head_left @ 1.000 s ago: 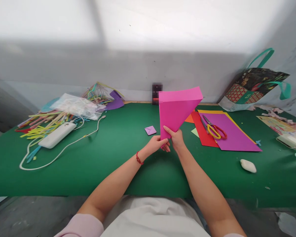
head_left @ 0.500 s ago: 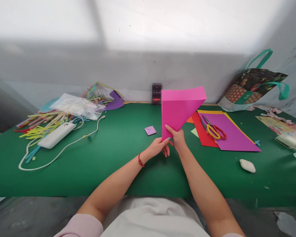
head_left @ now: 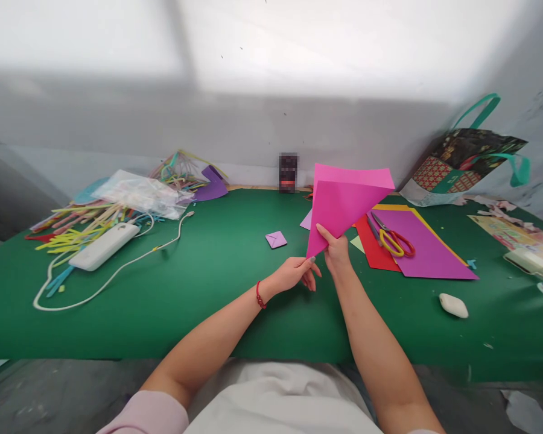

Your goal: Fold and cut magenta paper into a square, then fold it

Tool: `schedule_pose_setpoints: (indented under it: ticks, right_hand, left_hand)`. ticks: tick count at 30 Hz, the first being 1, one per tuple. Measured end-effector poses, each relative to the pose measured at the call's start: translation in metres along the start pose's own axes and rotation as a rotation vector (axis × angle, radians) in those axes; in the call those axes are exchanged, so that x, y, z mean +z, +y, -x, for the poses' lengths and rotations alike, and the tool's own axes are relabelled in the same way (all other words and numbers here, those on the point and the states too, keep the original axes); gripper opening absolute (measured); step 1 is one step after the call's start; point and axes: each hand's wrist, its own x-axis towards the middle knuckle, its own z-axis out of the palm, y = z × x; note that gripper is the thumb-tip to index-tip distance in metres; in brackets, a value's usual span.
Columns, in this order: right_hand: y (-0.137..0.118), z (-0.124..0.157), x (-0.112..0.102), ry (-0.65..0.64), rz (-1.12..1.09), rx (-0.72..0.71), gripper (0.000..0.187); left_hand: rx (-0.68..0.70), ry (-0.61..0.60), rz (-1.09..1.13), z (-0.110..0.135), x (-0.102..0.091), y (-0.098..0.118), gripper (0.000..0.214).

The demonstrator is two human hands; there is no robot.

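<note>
A sheet of bright pink paper (head_left: 337, 208), folded over diagonally, is held up above the table with its narrow corner pointing down. My right hand (head_left: 336, 250) grips its lower right edge, thumb on the near face. My left hand (head_left: 295, 274) pinches the bottom tip between thumb and forefinger, its other fingers hanging loose. A small folded lilac paper square (head_left: 276, 240) lies on the table to the left of the pink sheet. Part of another lilac paper (head_left: 306, 220) shows behind the pink sheet's left edge.
Right of my hands, scissors (head_left: 391, 235) lie on purple paper (head_left: 434, 247) over red and yellow sheets. A white case (head_left: 453, 305) sits nearer. Paper strips (head_left: 72, 232), a white power bank (head_left: 103, 247) and its cable occupy the left. A patterned bag (head_left: 464, 160) leans at the back right.
Both hands and the pink paper have shifted slightly right. The paper's top has opened out and tilted, and the lilac paper behind it has come into sight.
</note>
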Motion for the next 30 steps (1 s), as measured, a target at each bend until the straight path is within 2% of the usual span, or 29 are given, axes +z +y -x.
schedule_pose_setpoints:
  ticks: [6, 9, 13, 22, 26, 30]
  right_hand:
    - [-0.002, 0.0, 0.002, 0.029, -0.023, -0.009, 0.04]
    - [-0.002, 0.001, 0.003, 0.054, -0.021, -0.002, 0.04]
    - [0.002, 0.004, 0.005, 0.026, 0.035, 0.013, 0.037]
    - [0.009, 0.008, 0.009, 0.047, 0.04, -0.051, 0.033]
    - [0.015, 0.016, 0.013, -0.002, 0.101, -0.055, 0.03]
    - [0.02, 0.023, 0.016, -0.048, 0.144, -0.023, 0.03]
  left_hand:
    - [0.009, -0.04, -0.095, 0.001, -0.001, 0.003, 0.044]
    - [0.014, 0.009, -0.063, 0.0, 0.0, 0.003, 0.048]
    - [0.038, 0.087, 0.036, -0.004, -0.003, 0.0, 0.058]
    - [0.071, 0.181, 0.077, -0.005, -0.002, 0.002, 0.053]
    - [0.164, 0.35, 0.055, -0.005, -0.004, 0.005, 0.046]
    - [0.221, 0.51, -0.057, -0.004, -0.008, 0.005, 0.038]
